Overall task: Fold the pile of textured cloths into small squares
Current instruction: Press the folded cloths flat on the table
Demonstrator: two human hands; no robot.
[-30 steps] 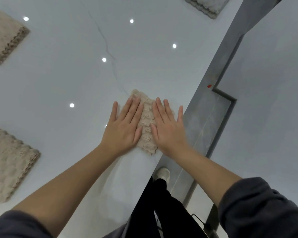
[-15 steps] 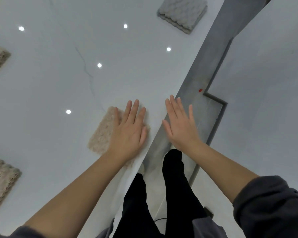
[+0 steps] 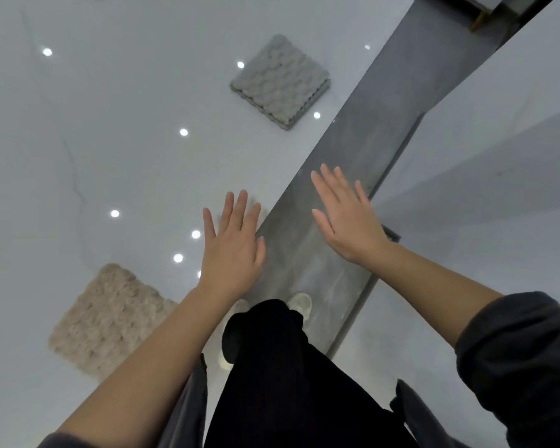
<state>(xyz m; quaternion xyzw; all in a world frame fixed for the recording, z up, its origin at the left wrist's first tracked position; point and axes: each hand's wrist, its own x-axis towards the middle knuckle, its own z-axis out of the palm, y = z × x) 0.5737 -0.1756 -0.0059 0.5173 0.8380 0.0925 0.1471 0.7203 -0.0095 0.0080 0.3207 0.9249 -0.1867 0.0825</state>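
A folded beige textured cloth (image 3: 107,318) lies flat on the glossy white table (image 3: 117,150), near its front edge. My left hand (image 3: 233,247) hovers to the right of the cloth by the table edge, with straight fingers that hold nothing and do not touch it. Straight-fingered and empty too, my right hand (image 3: 346,218) hangs off the table over the grey floor strip (image 3: 362,140). Farther back on the table sits a grey folded stack of textured cloths (image 3: 280,80).
The table edge runs diagonally from the lower middle to the upper right. Below it are my dark trousers (image 3: 288,367) and light shoes (image 3: 299,303) on the floor. Ceiling lights reflect as bright spots on the tabletop.
Both hands have lifted off the beige cloth, which stays folded on the table to the lower left. My right hand moved right, past the table edge. The view swung toward the grey stack.
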